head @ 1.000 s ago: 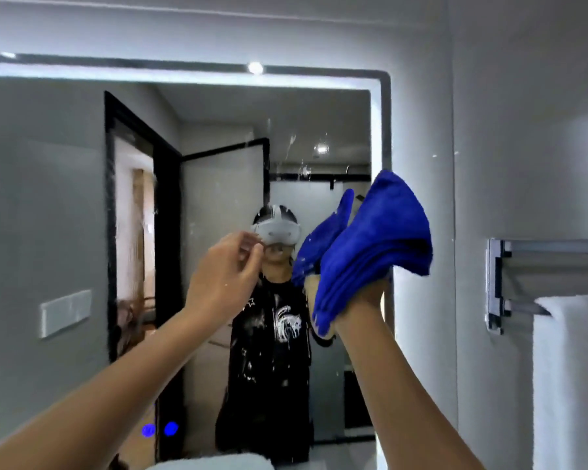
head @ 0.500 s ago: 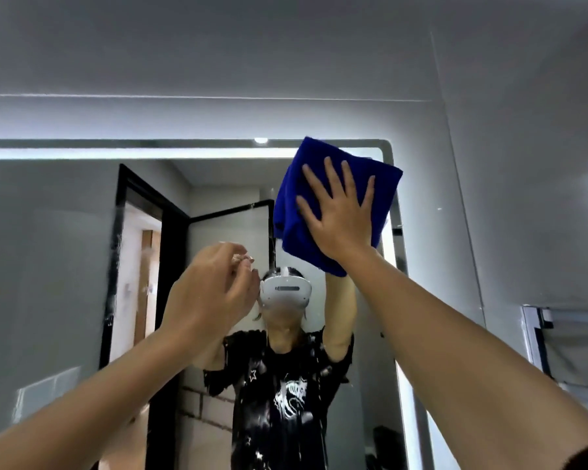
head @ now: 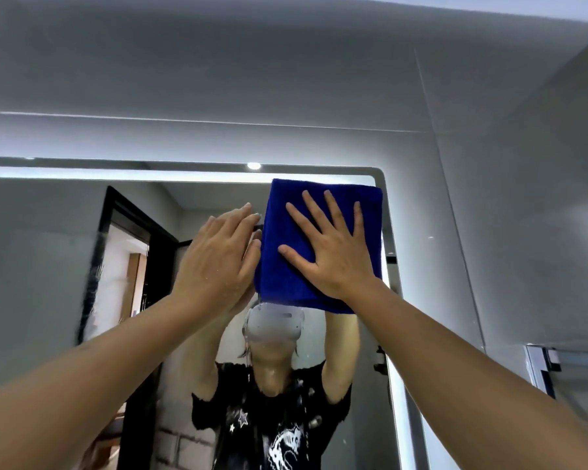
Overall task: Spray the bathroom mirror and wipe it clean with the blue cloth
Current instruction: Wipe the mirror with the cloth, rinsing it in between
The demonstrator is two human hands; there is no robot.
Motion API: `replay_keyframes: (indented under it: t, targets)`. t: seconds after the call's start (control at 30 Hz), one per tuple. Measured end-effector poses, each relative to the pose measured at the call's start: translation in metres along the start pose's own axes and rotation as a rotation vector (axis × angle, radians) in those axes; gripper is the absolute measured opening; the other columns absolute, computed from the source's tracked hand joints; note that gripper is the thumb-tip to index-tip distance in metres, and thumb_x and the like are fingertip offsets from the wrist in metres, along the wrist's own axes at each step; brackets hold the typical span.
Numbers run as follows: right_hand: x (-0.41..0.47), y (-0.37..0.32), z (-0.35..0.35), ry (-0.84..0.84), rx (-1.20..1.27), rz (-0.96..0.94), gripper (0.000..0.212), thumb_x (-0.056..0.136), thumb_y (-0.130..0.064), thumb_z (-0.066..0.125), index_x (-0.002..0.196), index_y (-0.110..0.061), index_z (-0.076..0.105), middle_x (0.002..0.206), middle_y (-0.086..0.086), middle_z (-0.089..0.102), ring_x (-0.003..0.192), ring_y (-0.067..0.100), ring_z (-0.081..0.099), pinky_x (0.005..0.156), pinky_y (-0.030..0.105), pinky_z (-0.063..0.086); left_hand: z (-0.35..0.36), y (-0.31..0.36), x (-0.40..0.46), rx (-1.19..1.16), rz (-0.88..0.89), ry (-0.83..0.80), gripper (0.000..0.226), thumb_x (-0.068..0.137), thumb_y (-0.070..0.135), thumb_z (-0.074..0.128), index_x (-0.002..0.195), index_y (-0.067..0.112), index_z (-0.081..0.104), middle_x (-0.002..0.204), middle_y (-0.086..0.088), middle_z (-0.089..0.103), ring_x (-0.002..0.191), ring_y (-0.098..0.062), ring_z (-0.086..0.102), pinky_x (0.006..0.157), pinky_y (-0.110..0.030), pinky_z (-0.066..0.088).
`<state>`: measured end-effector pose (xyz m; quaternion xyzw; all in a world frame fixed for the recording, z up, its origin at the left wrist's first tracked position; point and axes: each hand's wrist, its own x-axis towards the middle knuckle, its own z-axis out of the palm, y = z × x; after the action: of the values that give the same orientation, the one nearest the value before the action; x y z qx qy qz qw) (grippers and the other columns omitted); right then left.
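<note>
The folded blue cloth (head: 286,266) lies flat against the bathroom mirror (head: 41,266) near its top right corner. My right hand (head: 330,252) presses on the cloth with fingers spread. My left hand (head: 218,262) is raised beside the cloth's left edge, fingers together and extended, its fingertips at that edge. Water streaks and droplets mark the glass on the left and lower middle. No spray bottle is in view.
A lit strip runs along the mirror's top and right edges. Grey tiled wall (head: 489,198) surrounds the mirror. A chrome towel rack (head: 543,368) sticks out at the lower right. The mirror reflects a person and a dark door frame.
The view tilted upward. My right hand slid the cloth further toward the mirror's top right corner. My left hand opened from a pinch and rose next to the cloth.
</note>
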<state>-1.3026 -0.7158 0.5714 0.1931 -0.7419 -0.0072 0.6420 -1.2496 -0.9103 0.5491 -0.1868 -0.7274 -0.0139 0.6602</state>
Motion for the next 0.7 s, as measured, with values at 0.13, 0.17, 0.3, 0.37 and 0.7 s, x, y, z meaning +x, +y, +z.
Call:
replay_keyframes:
  t: [0.13,0.17,0.3,0.37,0.7]
  targets:
    - [-0.004,-0.002,0.002,0.003,-0.023,0.029,0.07,0.087,-0.075,0.01,0.15,-0.048,-0.005,0.163,-0.009,-0.006,0.149,0.023,-0.013,0.115,0.055,-0.015,0.002,-0.024,-0.001,0.059,-0.083,-0.01,0.054,0.097,0.039,0.027,0.143,0.015,0.044,0.152,-0.005,0.04,0.142,-0.019,0.032,0.12,-0.043,0.019]
    - [-0.007,-0.004,0.003,0.014,-0.023,0.041,0.07,0.087,-0.075,0.01,0.15,-0.048,-0.004,0.163,-0.009,-0.005,0.149,0.024,-0.012,0.115,0.056,-0.015,0.002,-0.031,-0.003,0.073,-0.091,-0.006,0.056,0.097,0.04,0.026,0.143,0.015,0.043,0.152,-0.005,0.039,0.142,-0.02,0.032,0.12,-0.045,0.018]
    - [-0.019,-0.016,0.01,0.054,-0.019,0.033,0.069,0.089,-0.073,0.013,0.151,-0.046,0.006,0.163,-0.006,0.003,0.15,0.026,-0.004,0.116,0.058,-0.009,-0.003,-0.053,-0.006,0.077,-0.128,0.008,0.06,0.096,0.044,0.022,0.146,0.015,0.038,0.154,-0.005,0.035,0.144,-0.021,0.028,0.12,-0.046,0.015]
    - [-0.02,-0.018,0.01,0.045,-0.028,0.002,0.068,0.089,-0.073,0.013,0.151,-0.046,0.008,0.163,-0.006,0.005,0.15,0.025,-0.003,0.116,0.057,-0.008,-0.003,-0.055,-0.005,0.07,-0.13,0.014,0.06,0.096,0.044,0.022,0.147,0.015,0.037,0.155,-0.006,0.034,0.145,-0.021,0.027,0.12,-0.046,0.015]
    - [0.037,-0.021,0.003,0.055,-0.016,0.122,0.067,0.089,-0.073,0.012,0.15,-0.048,-0.001,0.163,-0.008,-0.004,0.15,0.023,-0.01,0.116,0.056,-0.011,-0.005,-0.054,-0.007,0.036,-0.118,0.028,0.058,0.096,0.041,0.023,0.146,0.016,0.039,0.154,-0.004,0.036,0.144,-0.018,0.028,0.121,-0.044,0.014]
